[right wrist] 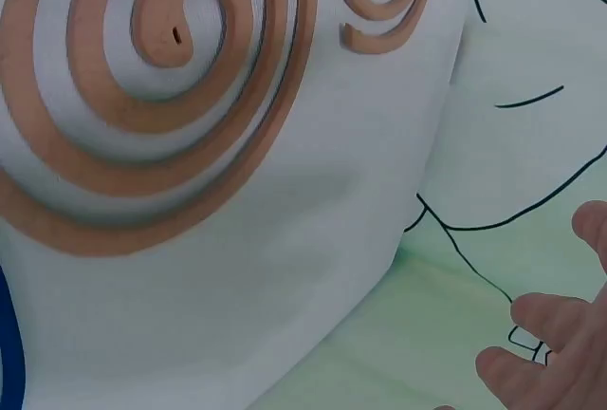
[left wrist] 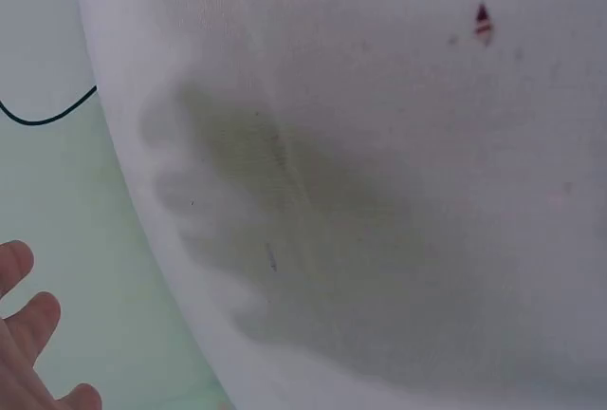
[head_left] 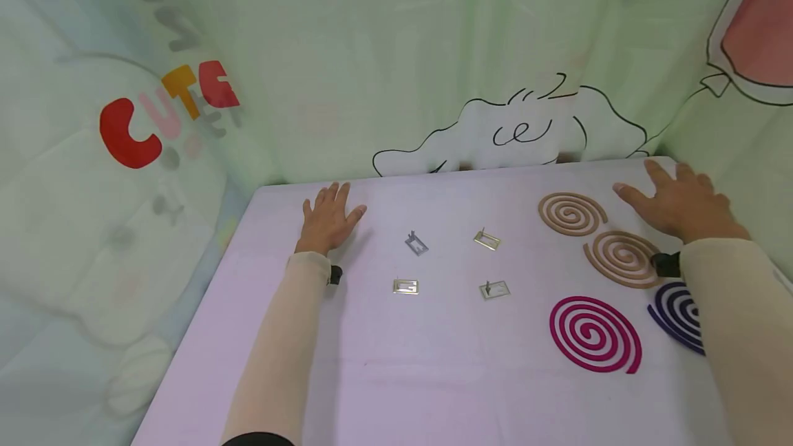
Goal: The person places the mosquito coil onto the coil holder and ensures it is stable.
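Observation:
My left hand (head_left: 330, 219) is held over the far left of the white table with its fingers spread, touching none of the small items. The right hand (head_left: 688, 202) reaches over the far right corner, fingers apart and nothing held. Nearest to it are two tan mosquito coils (right wrist: 156, 35); its wrist overlaps the closer one in the head view. A magenta mosquito coil (head_left: 590, 334) lies in front of them. Partly hidden by the right sleeve is a dark blue mosquito coil (head_left: 665, 319). Between the hands lie several small metal coil stands (head_left: 405, 292), spaced apart.
A light green printed curtain (head_left: 347, 67) hangs behind the table (head_left: 434, 391) and along both sides. The table's far edge runs just beyond both hands. In the left wrist view, the hand's shadow falls on the white cloth (left wrist: 427, 97).

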### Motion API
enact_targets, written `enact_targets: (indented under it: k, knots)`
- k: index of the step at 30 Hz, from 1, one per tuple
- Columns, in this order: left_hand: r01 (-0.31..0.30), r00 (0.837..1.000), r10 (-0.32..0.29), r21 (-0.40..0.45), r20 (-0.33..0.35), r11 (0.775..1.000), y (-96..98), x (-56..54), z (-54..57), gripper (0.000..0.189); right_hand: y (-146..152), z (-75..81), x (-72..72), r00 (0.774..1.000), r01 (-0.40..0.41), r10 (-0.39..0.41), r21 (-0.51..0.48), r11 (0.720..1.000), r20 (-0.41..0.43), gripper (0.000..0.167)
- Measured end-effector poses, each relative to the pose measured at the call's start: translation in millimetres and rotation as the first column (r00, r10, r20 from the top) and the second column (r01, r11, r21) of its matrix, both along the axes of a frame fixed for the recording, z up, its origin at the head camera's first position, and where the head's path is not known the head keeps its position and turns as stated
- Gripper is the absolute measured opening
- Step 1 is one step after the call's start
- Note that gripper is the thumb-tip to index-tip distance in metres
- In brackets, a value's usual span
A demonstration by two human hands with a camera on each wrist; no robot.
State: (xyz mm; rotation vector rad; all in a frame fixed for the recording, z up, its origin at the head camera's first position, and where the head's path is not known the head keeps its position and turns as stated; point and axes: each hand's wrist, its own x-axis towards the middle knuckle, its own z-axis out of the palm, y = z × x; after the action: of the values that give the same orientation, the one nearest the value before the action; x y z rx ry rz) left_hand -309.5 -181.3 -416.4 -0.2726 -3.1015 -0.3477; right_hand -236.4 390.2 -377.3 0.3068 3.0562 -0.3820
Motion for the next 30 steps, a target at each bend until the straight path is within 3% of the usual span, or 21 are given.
enact_targets:
  k: [7,14,21,30]
  knots:
    - [0.005,0.999,-0.007,0.082,0.033,0.997,1.7,12.0,-4.1,0.077,-3.8,-5.0,4.1,0.994,-0.107,0.104,-0.098,0.989,-0.043,0.100]
    - [0.049,0.997,-0.058,0.143,0.060,0.989,8.6,30.3,-8.8,0.074,-12.9,-6.7,15.8,0.987,-0.159,0.159,-0.185,0.970,-0.013,0.097]
    - [0.137,0.988,-0.149,0.201,0.048,0.970,13.9,51.4,-14.5,0.075,-21.9,-12.9,37.6,0.977,-0.213,0.210,-0.254,0.943,-0.042,0.091]
    - [0.214,0.973,-0.230,0.299,0.017,0.930,21.4,81.6,-8.3,0.074,-40.1,-21.4,74.7,0.964,-0.254,0.207,-0.336,0.907,-0.170,0.083]
